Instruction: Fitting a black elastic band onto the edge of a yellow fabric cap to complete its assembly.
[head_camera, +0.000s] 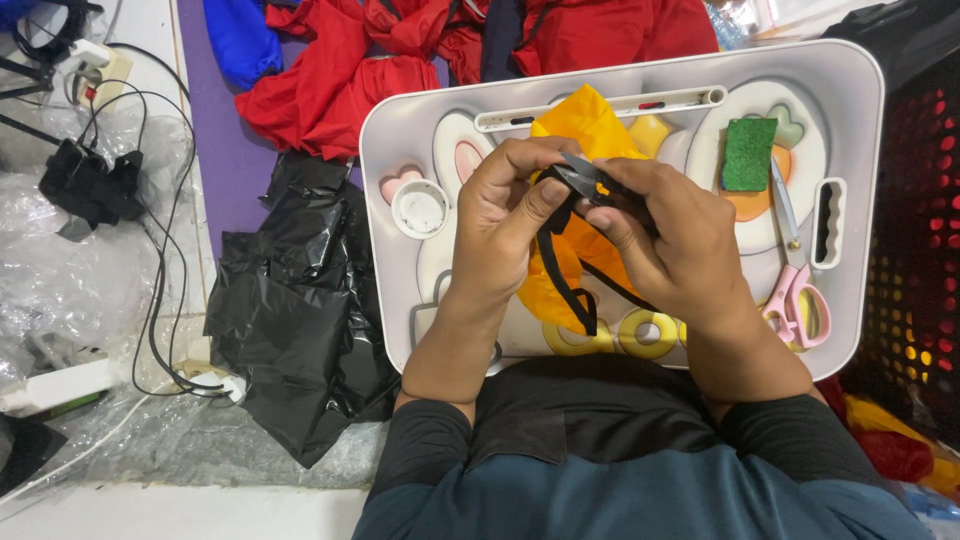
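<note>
Surface: white lap tray with cartoon shapes printed on it, resting across your lap above a floor strewn with cloth and plastic.
Left hand: your fingers are curled shut, pinching a black strap against the yellow fabric.
Right hand: closed around small black snips, blades meeting the strap at your left thumb.
Strap: loops down from your hands over the yellow fabric, mid-tray.
On tray: green sponge upper right; pink-handled scissors at right edge; white round cap at left.
Beyond tray: red cloth above, black plastic bags left, black perforated crate right, cables far left.
</note>
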